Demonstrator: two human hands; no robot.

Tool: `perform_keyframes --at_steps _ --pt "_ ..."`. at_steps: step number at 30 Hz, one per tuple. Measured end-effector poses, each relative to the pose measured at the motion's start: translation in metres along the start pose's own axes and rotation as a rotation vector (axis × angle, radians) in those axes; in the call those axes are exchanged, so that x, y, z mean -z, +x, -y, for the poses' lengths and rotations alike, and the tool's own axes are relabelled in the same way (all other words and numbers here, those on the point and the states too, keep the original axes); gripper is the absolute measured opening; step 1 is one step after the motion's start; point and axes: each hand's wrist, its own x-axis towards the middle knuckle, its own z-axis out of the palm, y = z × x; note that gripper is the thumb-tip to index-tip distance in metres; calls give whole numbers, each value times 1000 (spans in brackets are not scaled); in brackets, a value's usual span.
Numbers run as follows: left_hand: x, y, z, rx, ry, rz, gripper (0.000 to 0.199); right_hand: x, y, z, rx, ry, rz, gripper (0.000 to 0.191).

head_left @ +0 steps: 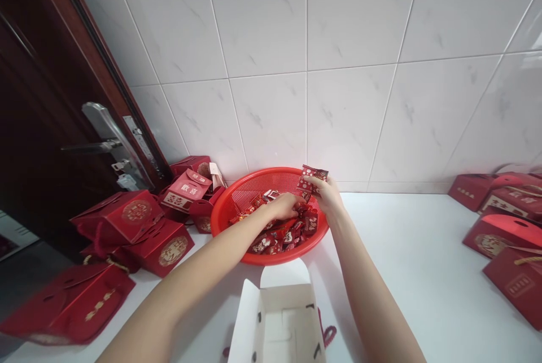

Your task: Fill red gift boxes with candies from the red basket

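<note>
Tiled wall (271,18), pale with grey veining, fills the upper frame. White tabletop (381,239) runs below it, centre to lower right. Dark wooden door (34,69) at upper left, with a metal handle (121,143).

Left group of red boxes (161,247): piled from middle left to lower left, gold lettering and round emblems on several, nearest ones just beside the basket. Right group of red boxes (508,239): at the right edge, well apart from the basket.

Red basket (271,258): centre of frame, round, perforated walls, near the foot of the wall. Wrapped sweets (275,239) lie heaped inside, mostly red.

Open box (288,323): lower centre, just below the basket, white inside, flaps spread, cut off by the bottom edge. Dark red cord (329,335) at its right side.

My left hand (288,206): down in the basket among the sweets, fingers curled; they are partly hidden, so I cannot tell whether they grip one.

My right hand (325,189): over the basket's upper right rim, thumb and fingers pinching a small red packet (312,175). Packet is dark red with pale dots, held up above the heap.
</note>
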Motion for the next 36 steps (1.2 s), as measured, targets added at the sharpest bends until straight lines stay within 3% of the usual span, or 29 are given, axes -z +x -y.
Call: perform_keyframes --at_steps 3,8,13,20,26,32,36 --pt "0 1 -2 46 -16 27 53 0 0 1 -5 -3 0 16" --pt "2 2 -2 89 -74 52 40 -1 -2 2 -8 -3 -8 14" --pt "7 -1 0 134 -295 109 33 -3 -5 4 -9 -10 -11 13" --pt "12 -3 -1 116 -406 70 24 -3 -3 3 -16 -5 -6 15" --pt "19 -2 2 143 -492 -85 14 -1 0 1 2 -7 14 18" --pt "35 3 8 92 -629 -355 18 -2 -1 0 -3 -7 17 17" --pt "43 1 9 54 -778 -464 30 -1 -1 0 -13 -20 36 17"
